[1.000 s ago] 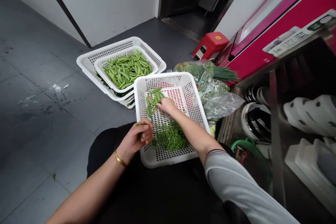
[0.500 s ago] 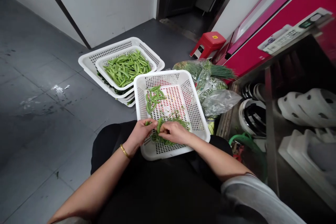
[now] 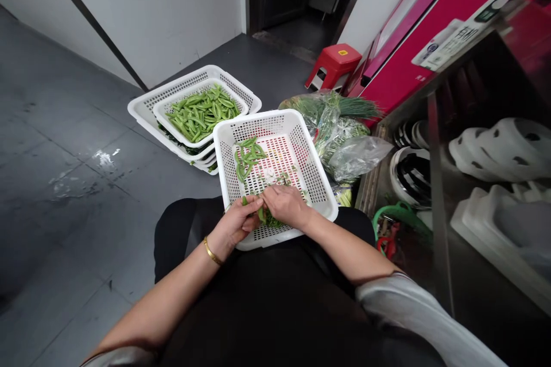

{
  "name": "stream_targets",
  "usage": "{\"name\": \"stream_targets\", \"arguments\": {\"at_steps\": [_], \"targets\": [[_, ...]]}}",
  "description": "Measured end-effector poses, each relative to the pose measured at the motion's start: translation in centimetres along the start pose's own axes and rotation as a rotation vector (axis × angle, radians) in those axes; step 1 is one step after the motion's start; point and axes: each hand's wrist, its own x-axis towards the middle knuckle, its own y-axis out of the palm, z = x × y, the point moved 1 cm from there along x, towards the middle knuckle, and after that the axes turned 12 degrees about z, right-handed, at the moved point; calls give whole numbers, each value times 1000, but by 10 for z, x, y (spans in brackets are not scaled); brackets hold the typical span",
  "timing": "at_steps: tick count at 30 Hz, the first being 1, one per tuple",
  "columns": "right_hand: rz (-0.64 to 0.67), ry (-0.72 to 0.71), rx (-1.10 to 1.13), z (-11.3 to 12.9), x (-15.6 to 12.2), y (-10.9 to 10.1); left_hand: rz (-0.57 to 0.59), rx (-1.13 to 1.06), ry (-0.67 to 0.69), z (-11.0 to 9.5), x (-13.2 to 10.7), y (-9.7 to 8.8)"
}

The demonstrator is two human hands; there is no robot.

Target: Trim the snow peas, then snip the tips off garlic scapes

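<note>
My left hand (image 3: 239, 221) is closed on green pea pods, one pea pod (image 3: 262, 215) pointing down from its fingers and the tip of another showing near the thumb. Against those fingertips, my right hand (image 3: 286, 206) pinches at the upper end of the pod; its fingertips are partly hidden. Both hands are over the near end of a white perforated basket (image 3: 330, 211) on my lap. Inside it, a small group of pea pods (image 3: 249, 157) lies at the far left. Green trimmings (image 3: 272, 221) are heaped beneath my hands, with scraps scattered around.
Left of the lap basket, a smaller basket of pea pods (image 3: 202, 114) sits on a stack of larger white baskets (image 3: 142, 108). Bagged greens (image 3: 344, 137) lie to the right, before a red stool (image 3: 338, 60). A green basket (image 3: 398, 215) and a shelf with dishes stand close at right.
My right hand has moved slightly up and turned so its back faces me, now touching the left fingertips. The left hand still holds pods. The whole view has shifted a little.
</note>
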Motion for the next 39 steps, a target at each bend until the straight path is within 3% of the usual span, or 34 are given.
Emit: {"name": "stream_targets", "arguments": {"at_steps": [3,6,10,14,19,21,23,27,30,32,33,36,39], "targets": [[-51,54,30,-11,-7,-7,-138,-15,133,-3,2,-5],[-118,142,166,-30,-18,-25,-295,115,316,-14,-3,-14],[-16,132,320,-27,-15,-31,-379,361,426,-22,-10,-19],[173,12,319,-7,0,-14,-377,596,463,-22,-17,-17],[160,-33,688,-5,4,-14,-121,798,339,-18,-21,-13],[145,-55,685,-5,7,-18,-46,768,305,-13,-19,-11],[137,-91,606,-4,9,-19,-43,723,294,-11,-16,-11],[195,-59,603,-24,9,-13,-287,470,436,-19,-12,-25],[448,-7,464,-55,13,-6,-366,161,546,-30,-10,-44],[669,37,261,-73,28,1,-294,-2,518,-35,-7,-54],[712,87,158,-80,40,5,-234,-71,477,-36,-6,-57],[571,268,-33,-91,91,22,-40,-195,332,-34,-3,-58],[480,283,-53,-91,137,46,50,-213,269,-30,-4,-53]]}}
